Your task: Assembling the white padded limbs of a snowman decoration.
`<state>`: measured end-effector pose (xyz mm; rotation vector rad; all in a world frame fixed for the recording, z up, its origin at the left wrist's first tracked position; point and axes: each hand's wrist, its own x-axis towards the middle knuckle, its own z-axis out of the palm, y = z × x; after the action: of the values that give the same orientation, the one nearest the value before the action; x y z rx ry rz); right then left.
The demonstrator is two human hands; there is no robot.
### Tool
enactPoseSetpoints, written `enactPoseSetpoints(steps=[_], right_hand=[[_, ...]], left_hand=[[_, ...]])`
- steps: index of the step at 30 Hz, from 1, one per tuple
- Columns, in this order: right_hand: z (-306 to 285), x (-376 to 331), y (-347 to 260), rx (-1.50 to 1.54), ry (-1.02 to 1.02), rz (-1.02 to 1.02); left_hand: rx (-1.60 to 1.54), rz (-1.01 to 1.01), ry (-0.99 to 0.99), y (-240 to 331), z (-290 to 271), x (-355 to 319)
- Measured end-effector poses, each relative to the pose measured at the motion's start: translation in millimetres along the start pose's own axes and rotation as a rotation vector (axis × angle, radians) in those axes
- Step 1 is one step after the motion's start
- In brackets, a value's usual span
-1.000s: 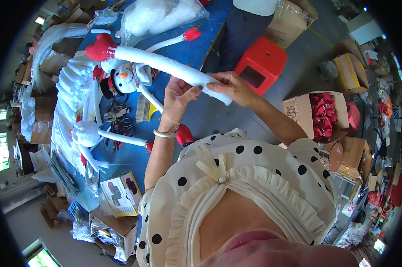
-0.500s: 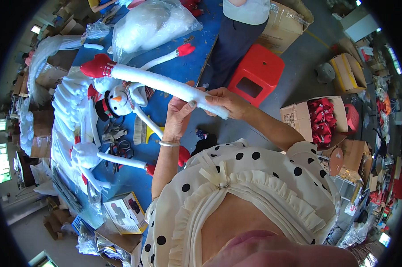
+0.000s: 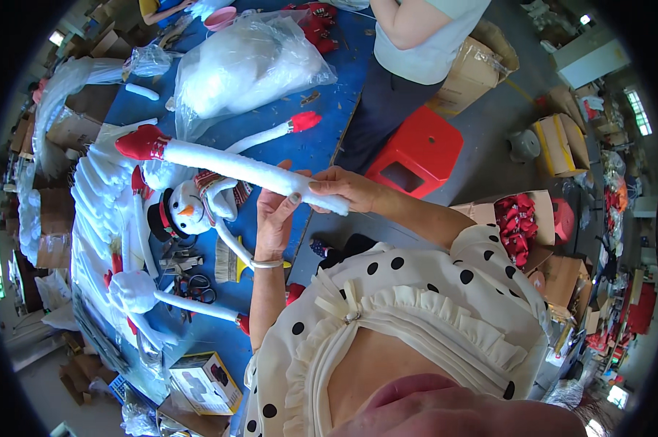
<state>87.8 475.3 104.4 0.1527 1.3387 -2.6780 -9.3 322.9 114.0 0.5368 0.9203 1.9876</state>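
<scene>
Across both my hands lies a long white plush arm (image 3: 234, 167) with a red knitted mitten (image 3: 143, 142) at its far left end. My left hand (image 3: 274, 218) is closed round it from below, thumb showing, near the bare end. My right hand (image 3: 347, 189) grips that white end, fingers and thumb closed on it. Beneath the plush arm, a snowman doll (image 3: 189, 209) with a black hat and a patterned scarf lies on the blue table (image 3: 329, 98). Another white arm with a red mitten (image 3: 305, 121) rests just beyond.
White plush pieces (image 3: 100, 204) are piled along the table's left. A brush (image 3: 227, 260) and scissors (image 3: 200, 289) lie nearer me. A clear bag of white stuffing (image 3: 234, 73) stands at the back. A co-worker (image 3: 431, 36) stands beside a red stool (image 3: 420, 153). A carton holds red pieces (image 3: 516, 227).
The view has shifted, so more of the co-worker shows. Both my hands and the plush arm appear slightly further left and lower. My grip on it looks the same.
</scene>
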Motion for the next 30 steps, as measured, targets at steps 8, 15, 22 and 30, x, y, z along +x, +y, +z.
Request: enactPoseSetpoints(steps=[8, 15, 22, 30], right_hand=[[-24, 34, -20, 0.243, -0.07, 0.108], [-59, 53, -74, 0.429, -0.26, 0.037], [-90, 52, -82, 0.367, -0.295, 0.125], [-110, 90, -145, -0.976, 0.115, -0.547]], left_hand=[[0.162, 0.077, 0.155, 10, 5, 29], [-0.007, 0.091, 0.055, 9, 24, 99], [-0.17, 0.188, 0.111, -9, 28, 137], [-0.124, 0.21, 0.176, -15, 21, 142]])
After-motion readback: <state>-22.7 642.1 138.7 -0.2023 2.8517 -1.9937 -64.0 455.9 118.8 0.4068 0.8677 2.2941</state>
